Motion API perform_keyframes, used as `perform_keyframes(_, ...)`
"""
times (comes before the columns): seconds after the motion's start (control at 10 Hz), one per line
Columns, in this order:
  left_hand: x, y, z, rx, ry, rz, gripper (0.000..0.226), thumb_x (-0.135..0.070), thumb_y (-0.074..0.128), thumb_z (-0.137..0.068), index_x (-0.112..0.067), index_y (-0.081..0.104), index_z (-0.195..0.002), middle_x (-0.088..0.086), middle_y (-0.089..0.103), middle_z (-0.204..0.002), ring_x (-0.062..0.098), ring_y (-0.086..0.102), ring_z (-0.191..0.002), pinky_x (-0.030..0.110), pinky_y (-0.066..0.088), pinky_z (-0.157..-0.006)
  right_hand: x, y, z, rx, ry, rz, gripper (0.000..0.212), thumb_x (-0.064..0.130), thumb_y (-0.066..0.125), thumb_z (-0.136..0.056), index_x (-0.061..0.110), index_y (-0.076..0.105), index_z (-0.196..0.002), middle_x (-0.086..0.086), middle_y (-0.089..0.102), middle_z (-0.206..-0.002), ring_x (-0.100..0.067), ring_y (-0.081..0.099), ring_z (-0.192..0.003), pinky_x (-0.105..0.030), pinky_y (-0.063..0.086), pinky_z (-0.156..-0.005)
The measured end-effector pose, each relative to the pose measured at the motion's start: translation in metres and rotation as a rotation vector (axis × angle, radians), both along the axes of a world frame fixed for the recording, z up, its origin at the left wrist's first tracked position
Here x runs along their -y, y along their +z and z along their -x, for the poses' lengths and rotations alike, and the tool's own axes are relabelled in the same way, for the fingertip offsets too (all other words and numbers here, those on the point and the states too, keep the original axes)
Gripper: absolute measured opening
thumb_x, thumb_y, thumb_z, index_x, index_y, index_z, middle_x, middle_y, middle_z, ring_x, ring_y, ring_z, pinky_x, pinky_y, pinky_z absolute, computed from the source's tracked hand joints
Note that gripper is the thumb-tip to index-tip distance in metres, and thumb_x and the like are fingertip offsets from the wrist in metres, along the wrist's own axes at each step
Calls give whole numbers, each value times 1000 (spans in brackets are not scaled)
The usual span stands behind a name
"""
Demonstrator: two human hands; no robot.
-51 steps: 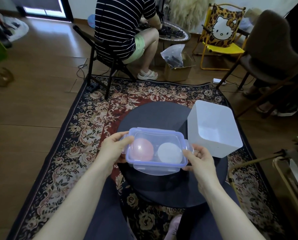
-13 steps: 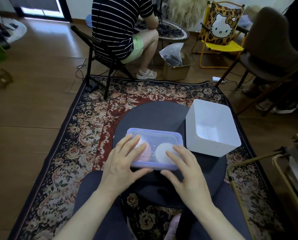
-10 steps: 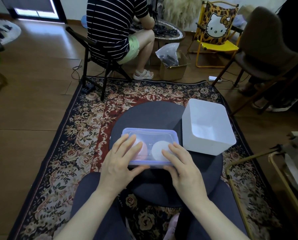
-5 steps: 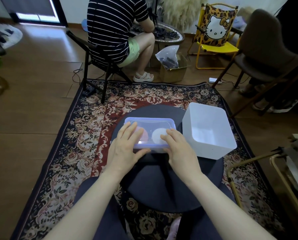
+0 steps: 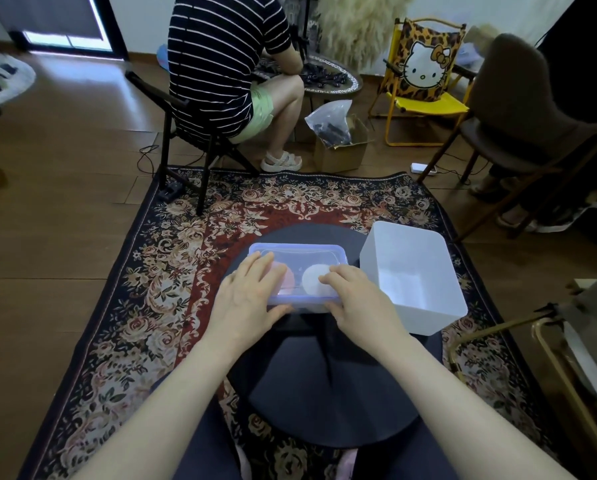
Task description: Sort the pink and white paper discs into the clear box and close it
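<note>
The clear box (image 5: 298, 255) with its blue-rimmed lid on top rests on the round dark table (image 5: 324, 393). Through the lid I see a pink paper disc (image 5: 287, 278) on the left and a white paper disc (image 5: 312, 280) on the right. My left hand (image 5: 246, 299) lies flat on the lid's left half, thumb curled under the near edge. My right hand (image 5: 355, 296) presses on the lid's right half, fingers bent over the near edge. Both hands hide the box's front latches.
A white open bin (image 5: 414, 271) stands on the table just right of the box. A patterned rug (image 5: 134, 306) lies under the table. A person in a striped shirt (image 5: 220, 64) sits on a chair beyond. Chairs stand at the back right, a metal frame (image 5: 567, 375) at the near right.
Five seconds ago I held the lidded box up by its sides. It since came down onto the table and slid farther from me, and both hands moved on top of the lid.
</note>
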State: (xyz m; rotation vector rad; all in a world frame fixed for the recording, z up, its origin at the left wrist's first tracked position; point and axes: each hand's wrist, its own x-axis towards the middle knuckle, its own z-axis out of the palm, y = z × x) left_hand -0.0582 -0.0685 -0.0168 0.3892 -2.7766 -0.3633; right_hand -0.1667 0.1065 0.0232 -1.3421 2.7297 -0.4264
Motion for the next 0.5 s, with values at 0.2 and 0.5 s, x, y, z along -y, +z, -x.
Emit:
perform_keyframes(0.2, 4, 26, 1, 169, -57, 35, 62, -46, 70, -81, -22, 49, -134, 3, 38, -149, 24, 31, -141, 44, 46, -98, 6, 15, 7, 28, 40, -143, 38, 26, 54, -93, 22, 49, -130, 6, 47, -128, -16, 41, -122, -30, 46, -82)
perform_keyframes(0.5, 36, 105, 42, 569, -142, 48, 48, -50, 49, -94, -31, 47, -138, -5, 51, -138, 17, 49, -125, 32, 42, -95, 36, 89, 70, 155, 125, -441, 47, 51, 52, -91, 32, 47, -133, 6, 50, -132, -17, 50, -121, -32, 43, -88)
